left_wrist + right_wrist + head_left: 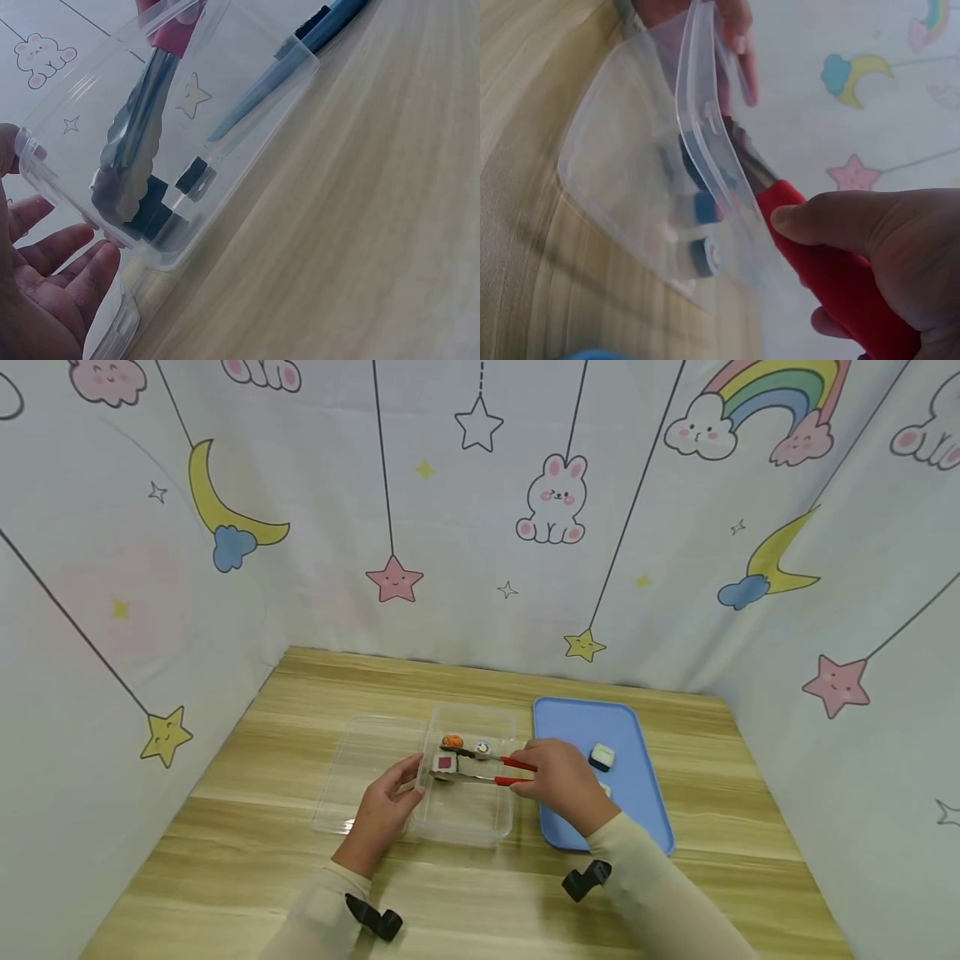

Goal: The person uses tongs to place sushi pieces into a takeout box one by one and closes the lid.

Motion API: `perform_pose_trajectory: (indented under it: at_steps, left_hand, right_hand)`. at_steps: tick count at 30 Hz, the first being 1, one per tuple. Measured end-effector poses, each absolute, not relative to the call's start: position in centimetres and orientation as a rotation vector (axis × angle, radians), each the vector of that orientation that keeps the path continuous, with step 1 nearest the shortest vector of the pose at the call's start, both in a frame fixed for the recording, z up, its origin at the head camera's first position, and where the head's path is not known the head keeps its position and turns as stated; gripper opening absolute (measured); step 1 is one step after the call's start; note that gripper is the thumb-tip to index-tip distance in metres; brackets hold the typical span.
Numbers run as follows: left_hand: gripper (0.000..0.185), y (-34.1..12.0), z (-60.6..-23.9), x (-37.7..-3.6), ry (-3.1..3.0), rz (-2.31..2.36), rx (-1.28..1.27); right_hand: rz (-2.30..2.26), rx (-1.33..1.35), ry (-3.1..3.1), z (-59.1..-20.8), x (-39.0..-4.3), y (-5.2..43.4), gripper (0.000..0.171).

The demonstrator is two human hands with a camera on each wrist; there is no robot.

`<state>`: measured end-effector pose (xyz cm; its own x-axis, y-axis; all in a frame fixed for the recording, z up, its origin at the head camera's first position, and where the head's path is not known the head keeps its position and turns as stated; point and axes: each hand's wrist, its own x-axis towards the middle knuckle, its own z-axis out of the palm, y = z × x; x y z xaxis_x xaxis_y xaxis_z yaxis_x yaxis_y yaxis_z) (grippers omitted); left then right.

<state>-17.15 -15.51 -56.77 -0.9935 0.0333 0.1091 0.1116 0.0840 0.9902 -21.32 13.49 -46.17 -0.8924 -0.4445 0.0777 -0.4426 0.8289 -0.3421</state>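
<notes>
My right hand grips red-handled metal tongs, seen close up in the right wrist view. Their scalloped tips reach into a clear plastic box. At the tips is a square toy sushi roll with a red centre; whether it is pinched or resting on the floor, I cannot tell. Beside it lie an orange-topped sushi piece and a round sushi roll. My left hand touches the box's left rim, its fingers loosely extended along the outside in the left wrist view.
Left of the box a clear lid lies flat on the wooden table. To the right sits a blue tray bearing a white-and-black sushi piece and another piece partly behind my right hand. Patterned cloth walls in the table.
</notes>
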Motion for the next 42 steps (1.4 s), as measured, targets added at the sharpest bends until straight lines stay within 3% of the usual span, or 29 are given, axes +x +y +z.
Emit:
perform_pose_trajectory:
  at_steps: [17, 42]
  left_hand:
    - [0.053, -15.5, -56.3, -16.9, -2.298, -2.080, -0.107]
    - [0.054, -15.6, -56.6, -17.1, -2.282, -2.080, -0.150]
  right_hand:
    - [-0.404, -0.775, 2.959, -44.9, -22.3, 11.7, 0.031]
    - [-0.406, -0.729, 2.948, -44.4, -22.4, 12.1, 0.040]
